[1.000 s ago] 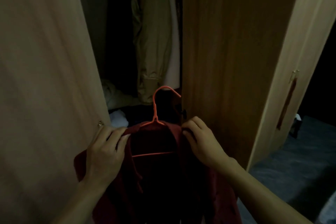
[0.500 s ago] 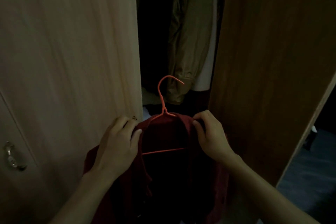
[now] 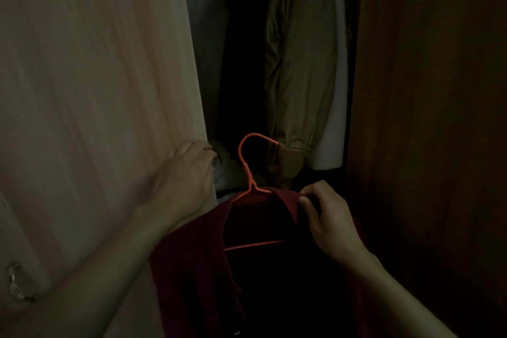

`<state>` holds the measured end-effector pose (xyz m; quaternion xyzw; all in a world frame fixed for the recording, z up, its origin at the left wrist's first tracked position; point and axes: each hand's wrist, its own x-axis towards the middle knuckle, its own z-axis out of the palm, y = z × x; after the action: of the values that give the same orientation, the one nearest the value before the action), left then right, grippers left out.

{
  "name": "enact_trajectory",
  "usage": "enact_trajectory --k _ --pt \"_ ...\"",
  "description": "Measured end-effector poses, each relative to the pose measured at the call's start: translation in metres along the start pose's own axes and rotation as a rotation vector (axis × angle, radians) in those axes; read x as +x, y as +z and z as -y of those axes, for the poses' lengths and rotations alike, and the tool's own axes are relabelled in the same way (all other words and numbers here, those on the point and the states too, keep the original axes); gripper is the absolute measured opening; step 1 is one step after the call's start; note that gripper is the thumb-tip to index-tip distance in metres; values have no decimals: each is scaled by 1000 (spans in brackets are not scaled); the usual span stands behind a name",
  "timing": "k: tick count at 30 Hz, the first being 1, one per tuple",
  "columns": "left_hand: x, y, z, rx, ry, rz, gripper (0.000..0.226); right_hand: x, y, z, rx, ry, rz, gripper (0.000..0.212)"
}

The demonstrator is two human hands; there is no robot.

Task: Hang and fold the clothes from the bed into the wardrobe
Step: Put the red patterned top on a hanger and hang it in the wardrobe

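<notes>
A dark red garment (image 3: pixel 192 269) hangs on an orange hanger (image 3: pixel 248 162) just in front of the wardrobe opening. My right hand (image 3: pixel 326 219) pinches the garment's right shoulder, near the hanger's neck, and holds both up. My left hand (image 3: pixel 186 184) has its fingers curled round the edge of the pale left wardrobe door (image 3: pixel 96 90); its fingertips are hidden behind that edge. The hanger's hook points up towards the dark inside of the wardrobe.
A beige jacket (image 3: pixel 299 63) and a white garment (image 3: pixel 333 118) hang inside the wardrobe. Pale folded items (image 3: pixel 227 164) lie low inside. The dark brown right door (image 3: pixel 428 118) stands close on the right. A metal handle (image 3: pixel 16 282) sits low on the left door.
My left hand let go of the garment's left shoulder and moved up to the left door's edge. The view came closer to the wardrobe. My right hand still holds the garment.
</notes>
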<state>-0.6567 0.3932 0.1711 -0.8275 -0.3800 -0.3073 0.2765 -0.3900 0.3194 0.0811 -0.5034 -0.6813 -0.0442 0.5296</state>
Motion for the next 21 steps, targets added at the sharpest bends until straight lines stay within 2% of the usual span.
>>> enact_trajectory --k 5,8,14,18,21 --pt "38 27 21 353 68 322 44 26 5 -36 52 -47 16 6" --pt "38 34 24 497 66 435 41 40 14 -51 76 -59 24 7" --pt "45 33 5 594 21 541 44 47 23 -57 109 -94 27 7" --pt "45 19 -15 629 -7 555 41 39 14 -47 106 -75 17 7" --pt "30 1 -24 633 18 561 48 34 3 -33 99 -80 -10 6"
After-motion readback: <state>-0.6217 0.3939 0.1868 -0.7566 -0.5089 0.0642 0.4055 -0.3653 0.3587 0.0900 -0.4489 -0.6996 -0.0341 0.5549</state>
